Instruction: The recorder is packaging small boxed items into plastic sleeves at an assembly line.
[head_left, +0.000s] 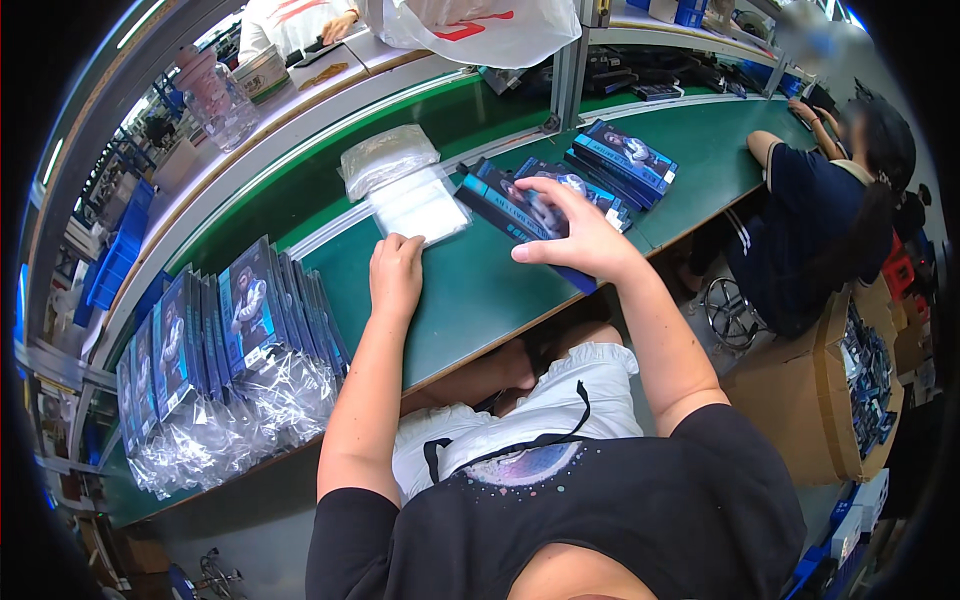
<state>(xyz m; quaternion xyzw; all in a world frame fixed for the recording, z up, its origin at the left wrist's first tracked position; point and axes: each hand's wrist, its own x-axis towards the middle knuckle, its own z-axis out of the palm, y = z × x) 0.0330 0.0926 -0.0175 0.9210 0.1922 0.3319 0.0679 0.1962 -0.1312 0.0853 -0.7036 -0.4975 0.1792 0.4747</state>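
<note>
Clear flat plastic bags (425, 208) lie in a stack near the middle of the green bench. At their near edge, my left hand (397, 275) has its fingers curled and pressed together, pinching the edge of a bag. My right hand (580, 235) spans a slim black-and-blue printed box (490, 192), thumb along its near side and fingers on the far side. That box sits tilted toward the bench's front edge, and my palm covers part of it. Just past it lie more boxes of the same kind (630, 155) in low stacks.
At left stand several rows of bagged boxes (250, 310) with crumpled plastic ends. A shelf (300, 90) runs behind, bearing a clear bottle (225, 115) and a white plastic bag (480, 30). To the right sits a co-worker (820, 220) beside a full cardboard carton (800, 390).
</note>
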